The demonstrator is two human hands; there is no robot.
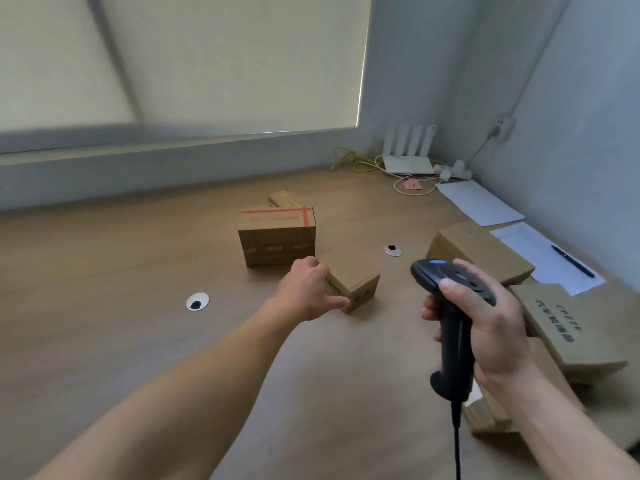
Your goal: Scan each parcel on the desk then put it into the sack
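- how far has the task been carried?
- not far, it is judged: no sack is seen, and several parcels are left on the surface [121,323].
- and the hands?
- the small parcel [356,282] is gripped at its edge by the left hand [306,292]. the scanner [454,341] is clamped in the right hand [491,323]. a taped parcel [277,237] lies just beyond the left hand, and a plain box [481,252] and a printed box [571,323] beside the right.

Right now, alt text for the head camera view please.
The left hand grips a small cardboard parcel on the wooden desk while the right hand holds a black barcode scanner. A red-taped parcel sits behind; no sack is visible.
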